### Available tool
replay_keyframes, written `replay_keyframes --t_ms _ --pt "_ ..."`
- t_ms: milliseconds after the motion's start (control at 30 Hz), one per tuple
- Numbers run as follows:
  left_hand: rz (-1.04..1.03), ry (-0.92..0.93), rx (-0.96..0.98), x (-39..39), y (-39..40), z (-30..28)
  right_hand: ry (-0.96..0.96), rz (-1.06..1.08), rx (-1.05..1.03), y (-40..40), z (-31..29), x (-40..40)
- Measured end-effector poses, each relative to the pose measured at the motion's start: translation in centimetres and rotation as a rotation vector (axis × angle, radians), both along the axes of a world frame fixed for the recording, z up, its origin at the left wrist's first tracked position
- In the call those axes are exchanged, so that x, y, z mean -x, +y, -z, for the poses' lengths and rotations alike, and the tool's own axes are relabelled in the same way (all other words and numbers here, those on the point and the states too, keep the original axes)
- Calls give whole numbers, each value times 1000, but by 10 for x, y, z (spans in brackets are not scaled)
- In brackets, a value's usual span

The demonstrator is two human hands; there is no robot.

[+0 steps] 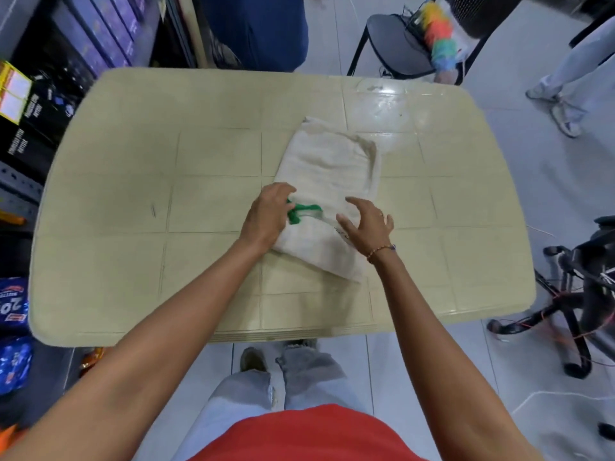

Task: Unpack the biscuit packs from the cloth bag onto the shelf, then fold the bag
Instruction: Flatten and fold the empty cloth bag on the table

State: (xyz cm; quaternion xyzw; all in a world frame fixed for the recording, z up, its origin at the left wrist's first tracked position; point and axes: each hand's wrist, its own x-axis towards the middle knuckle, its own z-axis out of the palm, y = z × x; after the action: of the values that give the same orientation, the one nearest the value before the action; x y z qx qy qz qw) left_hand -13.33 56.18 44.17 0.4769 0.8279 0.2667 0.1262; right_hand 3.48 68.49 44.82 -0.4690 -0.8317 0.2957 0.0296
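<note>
The off-white cloth bag with a green handle (327, 181) lies flat near the centre of the pale cream plastic table with a moulded square grid (133, 194). The bag is folded into a long panel that runs diagonally from the near edge toward the far right of the tabletop.

The left hand (268, 216) rests on the left edge of the bag. Its fingers curl around the green handle (304, 212), which emerges from under the fingertips and lies across the cloth toward the right. The thumb side of this hand faces the far end of the table.

The right hand (366, 224) is positioned at the right edge of the bag, level with the left hand. Its fingers are spread and slightly bent, palm down; whether the fingertips touch the cloth cannot be determined. A beaded bracelet (381, 251) sits on the right wrist.

The green handle lies between the two hands, closer to the left. The near end of the bag extends past both wrists toward the person.

Blue snack packs (13, 334) stand on the shelf at the lower left.
</note>
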Motion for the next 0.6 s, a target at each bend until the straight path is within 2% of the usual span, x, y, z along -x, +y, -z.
replay_keyframes --t_ms 67,100,167,233,300,367,400,433,500,600 --pt "162 67 -47 -15 -6 10 64 -71 -63 -13 6 7" --pt "287 131 -30 -20 -8 17 37 -149 -50 -24 12 7" --pt "526 261 204 -20 -12 30 -152 -313 -47 -49 32 0" --pt "567 257 449 -11 -14 38 -306 -319 -120 -62 50 -9" --pt "361 117 365 -3 -13 42 -262 -114 -124 -64 59 -14" --pt "-38 -58 232 -1 -11 39 -118 263 -1 -57 56 -17" --pt "-175 -97 241 0 -10 38 -64 440 72 -51 55 -17" --pt "-233 -103 298 0 -11 38 -60 528 112 -45 55 -19" --pt "-251 -74 348 -3 -15 39 -79 446 26 -38 52 -20" --pt "-352 -41 168 -10 -25 38 129 382 -179 -32 48 -17"
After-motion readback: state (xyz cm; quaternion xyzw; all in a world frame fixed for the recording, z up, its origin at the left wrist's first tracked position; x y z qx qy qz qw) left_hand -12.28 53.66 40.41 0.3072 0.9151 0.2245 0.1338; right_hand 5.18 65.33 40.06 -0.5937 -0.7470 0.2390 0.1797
